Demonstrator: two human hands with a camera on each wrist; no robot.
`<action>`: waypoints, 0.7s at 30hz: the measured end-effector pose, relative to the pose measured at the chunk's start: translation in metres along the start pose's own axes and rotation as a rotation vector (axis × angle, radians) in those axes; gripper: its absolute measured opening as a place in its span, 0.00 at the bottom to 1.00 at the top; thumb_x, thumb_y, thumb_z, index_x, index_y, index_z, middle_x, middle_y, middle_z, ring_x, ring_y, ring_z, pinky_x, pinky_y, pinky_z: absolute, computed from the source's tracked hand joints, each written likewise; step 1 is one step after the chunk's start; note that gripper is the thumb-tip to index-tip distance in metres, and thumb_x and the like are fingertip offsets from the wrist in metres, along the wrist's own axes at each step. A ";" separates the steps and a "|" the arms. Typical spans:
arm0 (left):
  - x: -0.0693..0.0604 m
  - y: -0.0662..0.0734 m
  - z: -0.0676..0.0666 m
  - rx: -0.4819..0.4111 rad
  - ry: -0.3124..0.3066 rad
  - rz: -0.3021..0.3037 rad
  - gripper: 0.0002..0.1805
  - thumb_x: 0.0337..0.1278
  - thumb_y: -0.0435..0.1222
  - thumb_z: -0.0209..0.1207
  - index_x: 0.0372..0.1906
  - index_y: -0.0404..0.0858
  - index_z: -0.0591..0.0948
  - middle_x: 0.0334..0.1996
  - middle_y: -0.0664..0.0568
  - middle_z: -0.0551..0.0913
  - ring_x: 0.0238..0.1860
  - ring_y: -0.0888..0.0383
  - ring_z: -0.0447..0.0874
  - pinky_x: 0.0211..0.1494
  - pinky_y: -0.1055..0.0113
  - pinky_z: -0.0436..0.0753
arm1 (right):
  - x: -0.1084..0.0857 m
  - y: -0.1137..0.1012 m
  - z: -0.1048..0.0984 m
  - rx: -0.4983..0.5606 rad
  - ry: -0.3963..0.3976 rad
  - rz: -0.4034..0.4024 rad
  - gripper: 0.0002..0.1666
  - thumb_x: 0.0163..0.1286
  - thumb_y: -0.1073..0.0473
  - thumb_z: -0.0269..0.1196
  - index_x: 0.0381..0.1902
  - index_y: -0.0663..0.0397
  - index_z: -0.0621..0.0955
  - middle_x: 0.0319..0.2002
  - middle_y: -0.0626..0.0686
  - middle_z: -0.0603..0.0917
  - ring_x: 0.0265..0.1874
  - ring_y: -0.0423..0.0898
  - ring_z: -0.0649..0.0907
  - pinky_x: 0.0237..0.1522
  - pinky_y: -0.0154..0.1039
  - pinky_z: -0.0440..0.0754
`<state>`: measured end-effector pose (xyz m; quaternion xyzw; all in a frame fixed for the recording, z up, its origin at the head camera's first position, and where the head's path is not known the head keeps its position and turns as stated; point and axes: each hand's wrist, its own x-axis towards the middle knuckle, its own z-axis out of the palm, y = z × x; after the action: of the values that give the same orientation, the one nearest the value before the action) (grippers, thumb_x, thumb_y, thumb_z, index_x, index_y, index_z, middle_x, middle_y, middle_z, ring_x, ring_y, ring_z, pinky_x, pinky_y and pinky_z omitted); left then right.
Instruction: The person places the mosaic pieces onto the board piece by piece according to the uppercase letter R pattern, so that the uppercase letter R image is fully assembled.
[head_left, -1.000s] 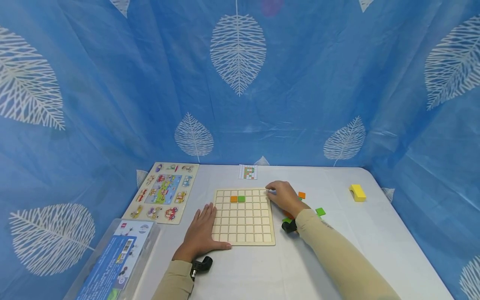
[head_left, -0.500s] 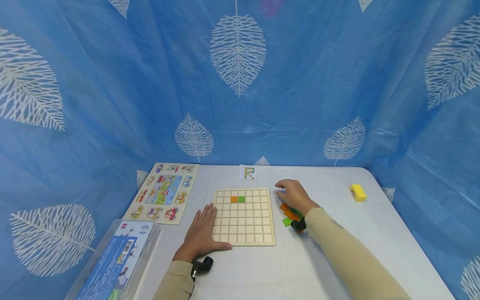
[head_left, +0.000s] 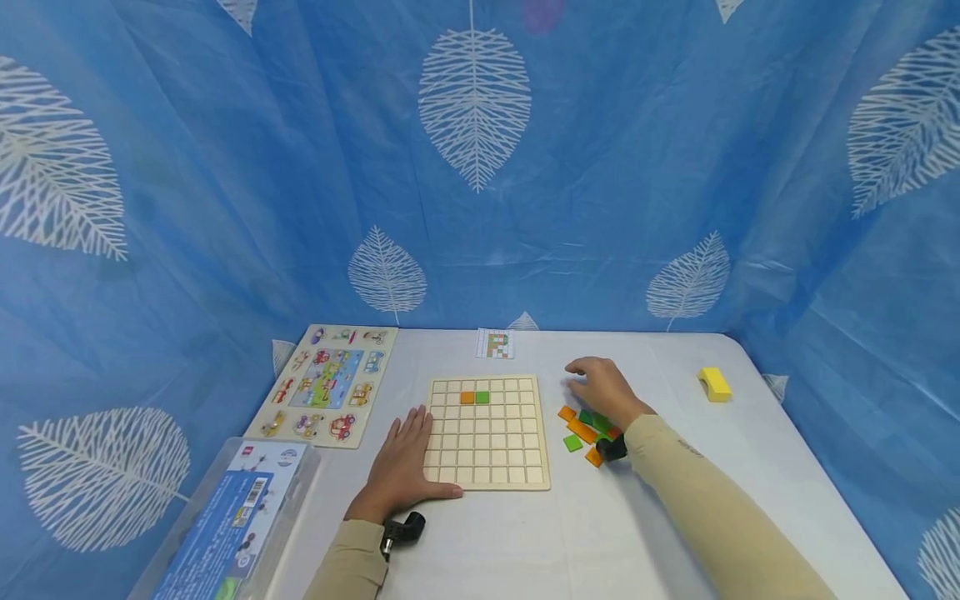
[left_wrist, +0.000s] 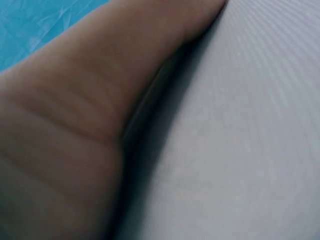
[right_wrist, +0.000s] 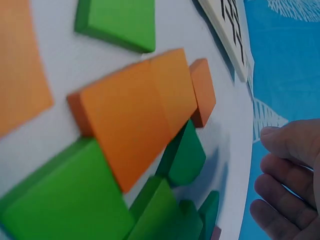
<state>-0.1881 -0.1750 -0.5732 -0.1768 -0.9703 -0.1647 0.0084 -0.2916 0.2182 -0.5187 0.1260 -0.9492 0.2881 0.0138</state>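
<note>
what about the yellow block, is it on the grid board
No, the yellow block sits on the white table, right of the grid board.

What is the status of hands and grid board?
Right hand empty, near loose tiles. Left hand at left edge of grid board. On it: orange tile, green tile. Only left hand overlaps it.

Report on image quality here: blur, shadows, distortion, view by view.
Head: fairly sharp and evenly lit, with a soft shadow on the table beside the right sleeve; left wrist: dim, the left hand blurred, a dark shadow along its underside; right wrist: the orange tile cut off at the left edge is out of focus, and the table's border looks bowed, probably lens distortion.
</note>
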 end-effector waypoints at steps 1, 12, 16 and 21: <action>0.000 0.000 0.000 -0.002 0.007 0.004 0.84 0.28 0.85 0.62 0.83 0.30 0.55 0.84 0.40 0.51 0.83 0.44 0.44 0.83 0.46 0.45 | 0.000 0.001 -0.001 0.001 -0.007 0.007 0.19 0.73 0.63 0.71 0.59 0.63 0.86 0.56 0.60 0.86 0.59 0.59 0.83 0.63 0.58 0.80; 0.002 -0.002 0.002 0.007 -0.020 -0.016 0.85 0.26 0.88 0.59 0.84 0.32 0.52 0.84 0.42 0.48 0.84 0.47 0.40 0.83 0.49 0.41 | 0.000 0.017 -0.019 -0.013 -0.001 -0.032 0.20 0.73 0.64 0.71 0.60 0.65 0.85 0.56 0.63 0.86 0.56 0.61 0.84 0.60 0.59 0.82; 0.001 -0.002 0.002 0.010 -0.017 -0.013 0.85 0.27 0.87 0.60 0.84 0.31 0.53 0.84 0.41 0.48 0.84 0.46 0.41 0.83 0.49 0.42 | -0.002 0.023 -0.023 -0.014 -0.010 -0.009 0.21 0.73 0.63 0.71 0.61 0.65 0.85 0.56 0.63 0.86 0.58 0.61 0.83 0.62 0.61 0.80; 0.000 0.000 0.000 0.001 -0.004 -0.002 0.84 0.27 0.86 0.62 0.84 0.31 0.54 0.84 0.40 0.50 0.83 0.44 0.43 0.83 0.47 0.44 | -0.005 0.026 -0.029 -0.019 -0.017 0.021 0.21 0.73 0.63 0.71 0.61 0.65 0.85 0.56 0.63 0.86 0.58 0.61 0.83 0.63 0.60 0.80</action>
<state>-0.1885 -0.1751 -0.5735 -0.1763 -0.9706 -0.1639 0.0063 -0.2949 0.2558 -0.5092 0.1183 -0.9532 0.2782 0.0040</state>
